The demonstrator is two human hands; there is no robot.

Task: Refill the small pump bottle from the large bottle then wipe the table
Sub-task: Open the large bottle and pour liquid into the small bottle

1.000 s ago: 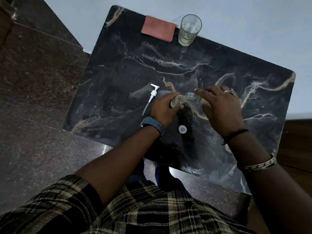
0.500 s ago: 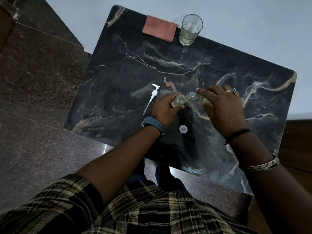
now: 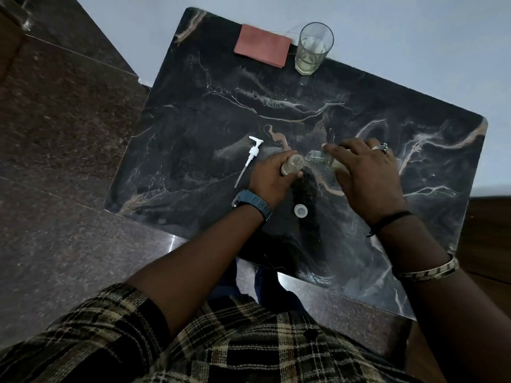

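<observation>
Landmark: small pump bottle, upright near the middle of the dark marble counter, its neck open.
Pump head: the white pump head lies on its side on the counter, to the left of the small pump bottle and clear of it, dip tube pointing toward the person.
Left hand: the left hand wraps the small pump bottle from the near-left side, fingers closed around its body, steadying it on the counter.
Cap: a small white cap lies on the counter nearer the person than the small pump bottle, apart from both hands.
Large bottle: the clear large bottle is tipped on its side just right of the small pump bottle, its mouth aimed at the open neck; whether the two touch cannot be told.
Right hand: the right hand is clamped over the large bottle from above, hiding most of it.
Far edge: a folded reddish cloth and a drinking glass with some pale liquid stand well beyond the small pump bottle.
Stage: pouring appears under way; wiping not yet begun.
Risk, aim: the neck is narrow, so a slight drift of the mouth would likely send liquid down the outside onto the counter.
Risk, level: the dim light and covering hands make the fill level hard to judge, so overflow is possible.
Risk, grip: wet fingers could slip and topple the small pump bottle.
</observation>
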